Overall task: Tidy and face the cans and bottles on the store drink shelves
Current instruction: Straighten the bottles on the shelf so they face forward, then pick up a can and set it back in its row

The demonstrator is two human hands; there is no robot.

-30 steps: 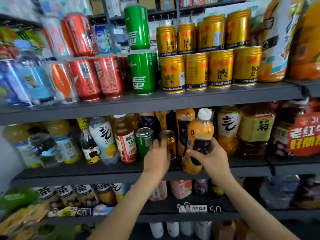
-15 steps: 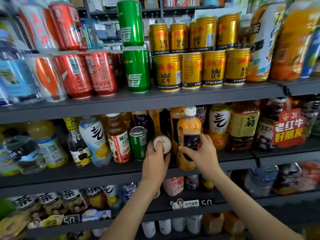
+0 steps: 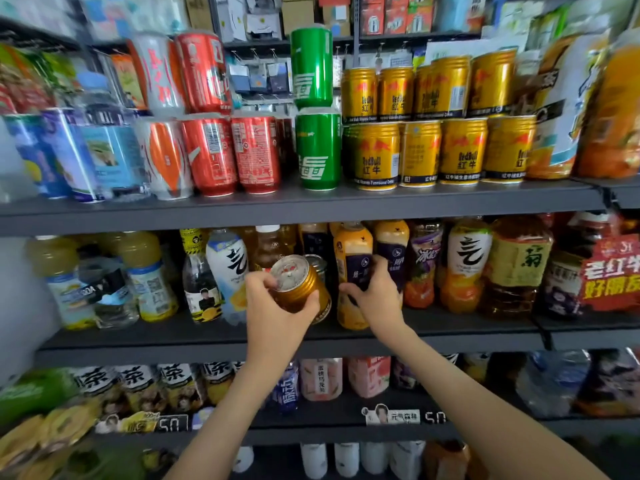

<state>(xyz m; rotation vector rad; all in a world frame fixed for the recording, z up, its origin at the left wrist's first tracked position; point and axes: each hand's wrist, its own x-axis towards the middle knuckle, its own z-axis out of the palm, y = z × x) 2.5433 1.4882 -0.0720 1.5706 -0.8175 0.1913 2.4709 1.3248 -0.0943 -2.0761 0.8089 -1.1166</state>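
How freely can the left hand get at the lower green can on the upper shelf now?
Probably not yet: the left hand grips a gold can, so it is full. The lower green can stands at the front of the upper shelf, nothing before it.

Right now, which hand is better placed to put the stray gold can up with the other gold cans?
Left, probably. The left hand grips the tilted gold metal can in front of the grey middle shelf; the right hand is curled round an orange bottle with a dark label.
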